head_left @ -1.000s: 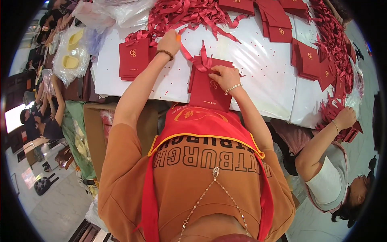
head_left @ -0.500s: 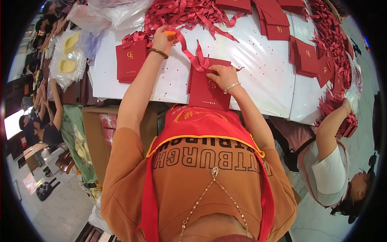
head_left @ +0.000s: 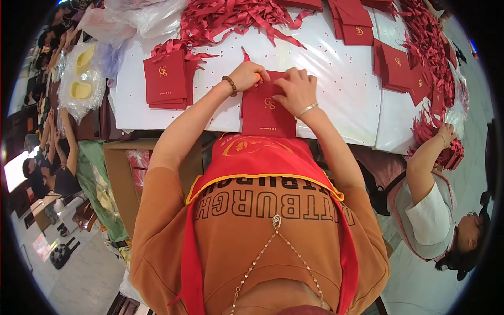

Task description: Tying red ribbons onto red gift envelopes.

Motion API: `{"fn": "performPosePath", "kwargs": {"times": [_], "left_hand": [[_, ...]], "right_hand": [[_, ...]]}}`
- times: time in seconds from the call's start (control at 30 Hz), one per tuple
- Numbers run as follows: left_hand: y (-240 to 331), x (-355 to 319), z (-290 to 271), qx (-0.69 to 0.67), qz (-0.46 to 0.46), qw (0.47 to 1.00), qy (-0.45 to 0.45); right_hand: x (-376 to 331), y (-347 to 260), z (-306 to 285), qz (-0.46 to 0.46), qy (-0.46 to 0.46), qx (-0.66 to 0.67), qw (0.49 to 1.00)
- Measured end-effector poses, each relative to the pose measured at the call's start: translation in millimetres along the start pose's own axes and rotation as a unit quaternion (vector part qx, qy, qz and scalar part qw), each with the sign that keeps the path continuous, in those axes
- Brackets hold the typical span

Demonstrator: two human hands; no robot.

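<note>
The left hand is at the top left corner of the red bag. Its fingers are curled in close together, and a small orange bit shows at their tips. I cannot tell if they pinch anything. A bit of red ribbon sticks up just past this hand.

The right hand is bent over the top right part of the bag. Its thumb and fingers are apart, with some of the bag showing between them. The bag lies flat on the table, under and between the two hands, and its low end reaches toward the red apron.

Left of the left hand is a stack of bags. Past both hands is a big heap of ribbons. More bags lie well to the right of the right hand.

The step looks like fixing the ribbon at the bag's top edge. I think the next move calls for the right hand to hold the bag flat while the left hand works the ribbon neatly.
</note>
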State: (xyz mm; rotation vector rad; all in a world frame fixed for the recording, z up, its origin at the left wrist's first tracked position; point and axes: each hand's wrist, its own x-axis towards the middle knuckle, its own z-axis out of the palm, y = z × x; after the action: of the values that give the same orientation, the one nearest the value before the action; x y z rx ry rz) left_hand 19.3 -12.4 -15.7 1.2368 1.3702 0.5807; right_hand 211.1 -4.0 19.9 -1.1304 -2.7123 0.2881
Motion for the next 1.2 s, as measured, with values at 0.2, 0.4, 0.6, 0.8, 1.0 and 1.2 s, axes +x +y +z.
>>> {"fn": "performPosePath", "kwargs": {"times": [0.2,0.4,0.6,0.8,1.0,1.2], "left_hand": [[11.3,-6.7,-5.9,-0.055,-0.034,0.998,0.018],[12.2,-14.0,7.2,-0.085,0.092,0.983,0.135],[8.6,-29.0,47.2,-0.092,0.018,0.993,0.068],[8.9,-29.4,56.0,0.072,0.05,0.987,0.138],[11.4,-31.1,60.6,0.206,0.129,0.951,0.188],[21.7,-33.8,57.8,0.117,0.054,0.979,0.158]], "right_hand": [[-15.4,28.4,13.1,0.087,-0.045,0.242,0.965],[-15.8,34.1,34.4,0.194,-0.11,0.387,0.895],[-13.6,28.0,25.4,0.245,-0.118,0.442,0.855],[-15.7,27.7,30.0,0.229,-0.096,0.434,0.866],[-17.4,27.0,32.1,0.226,-0.09,0.431,0.869],[-18.7,25.1,28.7,0.231,-0.092,0.435,0.865]]}}
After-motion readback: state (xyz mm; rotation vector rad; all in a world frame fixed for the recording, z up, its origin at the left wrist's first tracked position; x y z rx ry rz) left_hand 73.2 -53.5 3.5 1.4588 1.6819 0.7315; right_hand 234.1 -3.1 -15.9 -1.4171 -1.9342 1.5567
